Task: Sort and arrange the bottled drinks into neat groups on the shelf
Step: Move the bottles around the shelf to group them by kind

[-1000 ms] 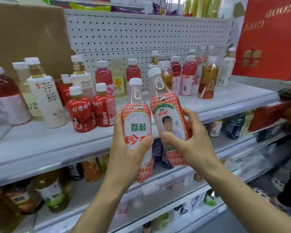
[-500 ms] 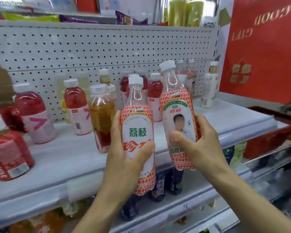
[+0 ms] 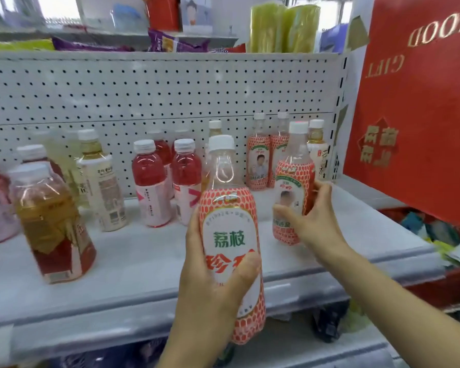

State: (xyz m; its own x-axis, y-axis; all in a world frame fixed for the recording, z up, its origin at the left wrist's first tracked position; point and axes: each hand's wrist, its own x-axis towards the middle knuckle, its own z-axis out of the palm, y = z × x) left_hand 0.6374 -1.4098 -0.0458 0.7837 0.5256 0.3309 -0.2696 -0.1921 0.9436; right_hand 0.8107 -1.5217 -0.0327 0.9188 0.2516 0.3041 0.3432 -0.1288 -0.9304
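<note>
Though gripped — right bottle (image 3: 294, 171) nearer shelf (image 3: 133, 251)

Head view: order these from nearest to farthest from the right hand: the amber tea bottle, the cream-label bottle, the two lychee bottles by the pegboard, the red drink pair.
1. Two lychee bottles, just behind the right hand, at the pegboard.
2. Red drink pair, to its left.
3. Cream-label bottle, further left.
4. Amber tea bottle, far left, front.

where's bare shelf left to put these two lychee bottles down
Bare shelf in front, between the tea bottle and the left hand, and at the right end, between the right hand and the red box. The back row along the pegboard is crowded.
</note>
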